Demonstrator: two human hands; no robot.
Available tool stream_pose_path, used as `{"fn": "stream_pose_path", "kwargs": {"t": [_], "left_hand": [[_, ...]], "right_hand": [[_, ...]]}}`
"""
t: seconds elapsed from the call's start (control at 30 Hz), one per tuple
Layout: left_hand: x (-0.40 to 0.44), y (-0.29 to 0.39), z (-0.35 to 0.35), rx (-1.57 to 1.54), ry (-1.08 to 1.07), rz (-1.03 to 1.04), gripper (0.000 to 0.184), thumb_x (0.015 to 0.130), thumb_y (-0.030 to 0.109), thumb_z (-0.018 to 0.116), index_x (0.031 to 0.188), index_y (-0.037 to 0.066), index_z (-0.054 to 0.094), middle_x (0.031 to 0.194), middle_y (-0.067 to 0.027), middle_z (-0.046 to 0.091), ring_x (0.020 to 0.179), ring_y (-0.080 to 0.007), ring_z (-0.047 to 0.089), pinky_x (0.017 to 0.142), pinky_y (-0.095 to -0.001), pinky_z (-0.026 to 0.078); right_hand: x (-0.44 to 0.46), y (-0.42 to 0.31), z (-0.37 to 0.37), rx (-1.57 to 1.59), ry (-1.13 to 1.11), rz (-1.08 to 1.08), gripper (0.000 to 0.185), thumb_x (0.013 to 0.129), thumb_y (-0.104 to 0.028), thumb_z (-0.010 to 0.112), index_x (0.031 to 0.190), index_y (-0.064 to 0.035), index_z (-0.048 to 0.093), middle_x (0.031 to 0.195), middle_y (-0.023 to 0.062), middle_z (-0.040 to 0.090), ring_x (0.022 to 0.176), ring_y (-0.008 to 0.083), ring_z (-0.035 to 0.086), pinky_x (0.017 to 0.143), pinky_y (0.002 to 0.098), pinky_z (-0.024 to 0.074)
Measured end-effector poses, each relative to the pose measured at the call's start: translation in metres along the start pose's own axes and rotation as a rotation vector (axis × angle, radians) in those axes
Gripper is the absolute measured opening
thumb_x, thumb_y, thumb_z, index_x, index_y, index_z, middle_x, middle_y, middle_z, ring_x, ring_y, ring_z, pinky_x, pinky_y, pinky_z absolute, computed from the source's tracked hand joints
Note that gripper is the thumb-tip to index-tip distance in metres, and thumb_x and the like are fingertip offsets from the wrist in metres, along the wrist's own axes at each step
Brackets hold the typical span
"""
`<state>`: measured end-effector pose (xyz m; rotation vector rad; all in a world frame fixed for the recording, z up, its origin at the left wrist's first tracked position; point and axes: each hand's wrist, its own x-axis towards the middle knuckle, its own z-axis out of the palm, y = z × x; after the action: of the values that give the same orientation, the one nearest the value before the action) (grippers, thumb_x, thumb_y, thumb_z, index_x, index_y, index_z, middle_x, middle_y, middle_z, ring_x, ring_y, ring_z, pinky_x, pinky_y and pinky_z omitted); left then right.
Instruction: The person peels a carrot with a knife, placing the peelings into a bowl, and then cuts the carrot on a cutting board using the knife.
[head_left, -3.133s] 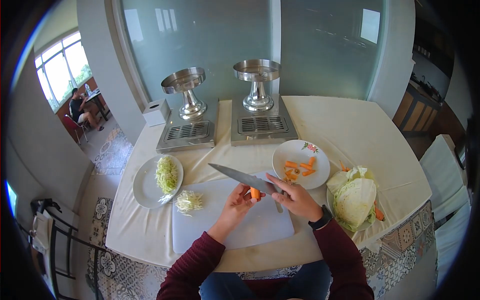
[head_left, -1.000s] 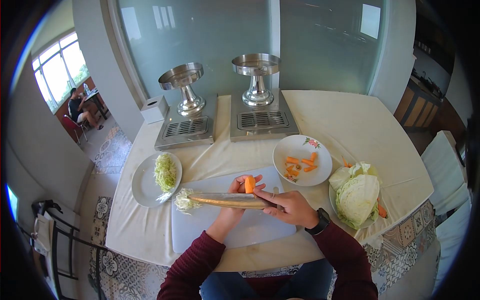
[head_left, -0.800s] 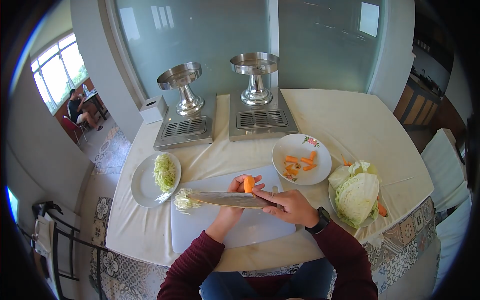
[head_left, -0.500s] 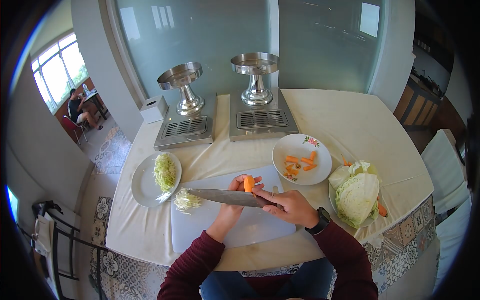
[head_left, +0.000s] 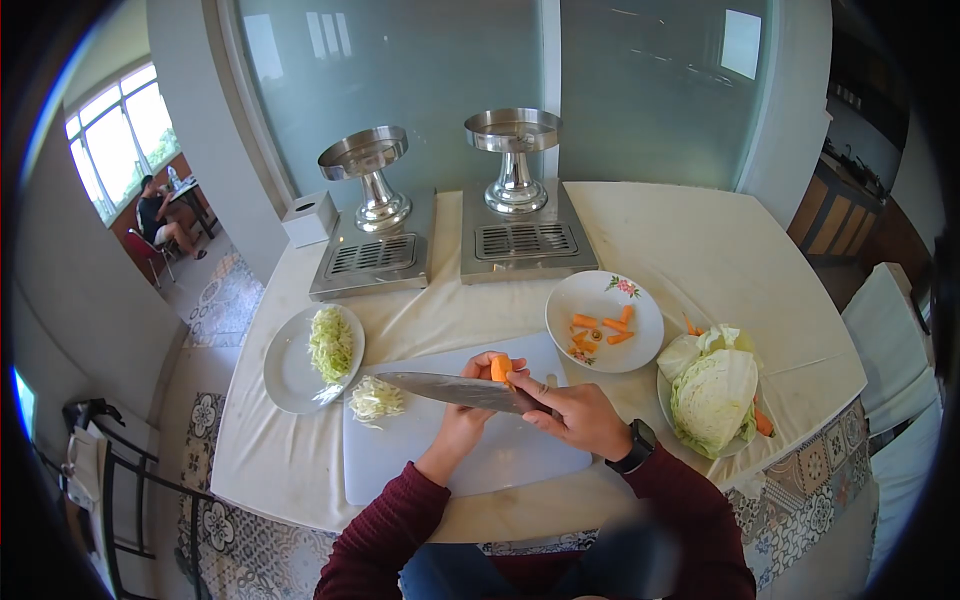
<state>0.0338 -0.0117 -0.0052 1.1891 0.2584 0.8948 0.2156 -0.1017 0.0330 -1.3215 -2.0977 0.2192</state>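
My left hand (head_left: 467,420) is closed around a short piece of carrot (head_left: 501,368), its orange end standing up past the fingers. My right hand (head_left: 585,418) grips a large knife (head_left: 465,391), the blade pointing left and crossing in front of the left hand. The blade's base lies close to the carrot; whether it touches is hidden. Both hands are above a white cutting board (head_left: 500,470). Shredded cabbage (head_left: 376,398) lies in a small heap at the board's left, near the knife tip.
More shredded cabbage sits on a plate (head_left: 285,375) at left. A flowered bowl (head_left: 645,300) holds several carrot pieces. At right, a plate carries a cut cabbage (head_left: 712,400) and carrots. Two metal stands (head_left: 520,240) and a tissue box (head_left: 309,218) stand behind. A person (head_left: 160,215) sits far left.
The knife and right hand have shifted slightly, with the blade tip a little higher and further right. The carrot piece has tilted a little in the left hand.
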Motion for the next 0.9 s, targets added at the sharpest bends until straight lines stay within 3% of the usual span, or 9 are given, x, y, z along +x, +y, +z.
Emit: {"fn": "stream_pose_path", "kwargs": {"t": [0.13, 0.23, 0.27, 0.37, 0.47, 0.57, 0.67, 0.77, 0.9], "left_hand": [[-0.001, 0.002, 0.001, 0.009, 0.012, -0.007, 0.047, 0.09, 0.012, 0.062, 0.131, 0.008, 0.039, 0.133, -0.0168, 0.05, 0.126, -0.0307, 0.051, 0.106, -0.0442, 0.042], [-0.003, -0.006, -0.003, 0.09, -0.082, 0.095, 0.046, 0.092, 0.004, 0.058, 0.134, 0.005, 0.038, 0.134, -0.015, 0.05, 0.128, -0.0288, 0.05, 0.108, -0.0407, 0.039], [-0.004, -0.008, -0.002, 0.062, -0.103, 0.076, 0.046, 0.093, 0.005, 0.058, 0.134, 0.005, 0.038, 0.134, -0.0143, 0.05, 0.128, -0.0282, 0.049, 0.109, -0.0399, 0.038], [-0.005, -0.005, 0.007, -0.05, -0.172, 0.023, 0.047, 0.095, 0.013, 0.058, 0.136, 0.005, 0.037, 0.134, -0.0118, 0.05, 0.13, -0.0255, 0.048, 0.108, -0.0356, 0.036], [-0.001, 0.001, 0.005, -0.036, -0.108, 0.005, 0.054, 0.094, 0.027, 0.062, 0.137, 0.005, 0.04, 0.138, -0.0101, 0.047, 0.13, -0.0251, 0.047, 0.109, -0.0405, 0.036], [-0.002, -0.01, -0.003, -0.026, -0.019, -0.006, 0.05, 0.096, 0.016, 0.058, 0.141, 0.006, 0.038, 0.14, -0.0096, 0.046, 0.13, -0.0224, 0.046, 0.109, -0.039, 0.037], [-0.003, -0.014, -0.008, -0.053, 0.03, -0.066, 0.049, 0.094, 0.003, 0.052, 0.141, 0.006, 0.038, 0.138, -0.0101, 0.047, 0.13, -0.0213, 0.045, 0.108, -0.0382, 0.038], [0.0, -0.008, -0.002, -0.001, 0.005, -0.022, 0.051, 0.092, -0.004, 0.049, 0.14, 0.006, 0.038, 0.137, -0.0104, 0.048, 0.127, -0.021, 0.048, 0.106, -0.0371, 0.04], [0.001, -0.005, -0.002, 0.037, 0.03, -0.027, 0.051, 0.091, -0.006, 0.052, 0.14, 0.005, 0.039, 0.134, -0.0087, 0.052, 0.125, -0.0198, 0.05, 0.102, -0.0338, 0.045]], "right_hand": [[0.0, -0.001, -0.001, -0.03, -0.059, 0.041, 0.056, 0.096, -0.04, 0.053, 0.147, -0.0231, 0.038, 0.073, 0.0075, 0.064, 0.057, 0.0265, 0.06, 0.053, 0.036, 0.0459], [0.003, 0.002, -0.002, 0.067, 0.007, 0.079, 0.054, 0.097, -0.038, 0.053, 0.145, -0.0153, 0.042, 0.075, 0.0101, 0.064, 0.058, 0.0247, 0.061, 0.057, 0.0335, 0.0472], [0.004, 0.005, -0.002, 0.116, 0.049, 0.095, 0.053, 0.097, -0.037, 0.053, 0.143, -0.0119, 0.044, 0.075, 0.0112, 0.064, 0.057, 0.0237, 0.061, 0.059, 0.0324, 0.0476], [0.002, 0.026, 0.001, 0.357, 0.171, 0.116, 0.052, 0.098, -0.03, 0.053, 0.146, -0.0136, 0.04, 0.085, 0.0111, 0.066, 0.06, 0.0187, 0.058, 0.06, 0.0293, 0.0478], [0.001, 0.026, -0.013, 0.425, 0.073, 0.197, 0.051, 0.098, -0.027, 0.054, 0.145, -0.0116, 0.041, 0.093, 0.0113, 0.068, 0.056, 0.0155, 0.055, 0.06, 0.0278, 0.0467], [0.0, 0.024, -0.009, 0.434, 0.003, 0.183, 0.053, 0.097, -0.029, 0.055, 0.146, -0.0153, 0.04, 0.095, 0.0132, 0.068, 0.051, 0.0178, 0.052, 0.057, 0.0285, 0.0454], [-0.001, 0.026, 0.0, 0.269, -0.011, 0.033, 0.054, 0.096, -0.033, 0.056, 0.147, -0.0204, 0.04, 0.082, 0.0149, 0.065, 0.047, 0.0216, 0.05, 0.055, 0.0307, 0.0444], [0.0, 0.015, -0.008, 0.22, -0.163, 0.118, 0.056, 0.095, -0.036, 0.056, 0.147, -0.0244, 0.04, 0.068, 0.0153, 0.06, 0.048, 0.0258, 0.051, 0.053, 0.0337, 0.0438], [0.001, 0.014, -0.008, 0.162, -0.172, 0.086, 0.056, 0.096, -0.033, 0.055, 0.147, -0.0191, 0.039, 0.066, 0.0139, 0.06, 0.049, 0.0275, 0.054, 0.055, 0.0342, 0.0454]]}}
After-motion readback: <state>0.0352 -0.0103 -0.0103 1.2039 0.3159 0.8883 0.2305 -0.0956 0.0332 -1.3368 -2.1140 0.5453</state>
